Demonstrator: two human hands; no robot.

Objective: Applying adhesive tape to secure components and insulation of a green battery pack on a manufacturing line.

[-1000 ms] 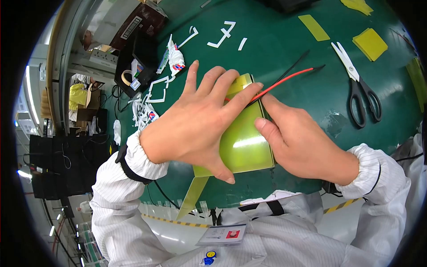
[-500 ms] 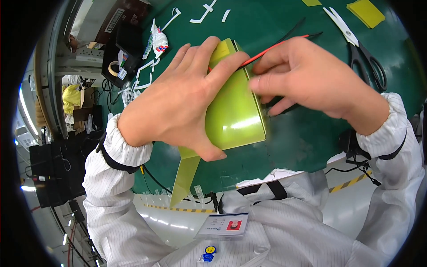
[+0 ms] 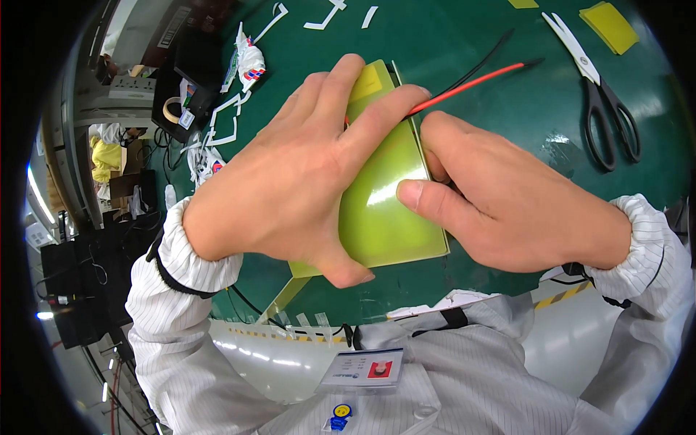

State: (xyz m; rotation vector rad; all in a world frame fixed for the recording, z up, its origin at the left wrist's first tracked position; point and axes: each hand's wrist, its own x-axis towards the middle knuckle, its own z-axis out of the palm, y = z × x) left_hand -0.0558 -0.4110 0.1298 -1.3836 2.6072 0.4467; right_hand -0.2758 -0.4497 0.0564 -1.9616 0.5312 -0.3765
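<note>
A yellow-green, box-shaped block [image 3: 388, 225] with glossy flat panels lies on the green table, partly covered by my hands. My left hand [image 3: 283, 167] is spread over its left part, index finger reaching the upper right edge and thumb stretched toward the near end. My right hand [image 3: 507, 188] closes on the block's right edge, thumb on the top panel and the bent fingers at the side, partly hidden. A red wire [image 3: 471, 85] and a black wire [image 3: 482, 59] run out to the upper right near my left index fingertip. A yellow-green flap [image 3: 283, 299] hangs past the table's near edge.
Black-handled scissors [image 3: 594, 94] lie at the right, with yellow-green sheets [image 3: 610, 27] beyond. White strips [image 3: 326, 16] and a crumpled white plastic wrapper [image 3: 249, 59] lie at the far left. A tape roll [image 3: 172, 110] sits near a black bin.
My right hand has come off the red wire area, moved down and closed on the block's right edge, thumb on top. My left hand keeps its spread pose on the block.
</note>
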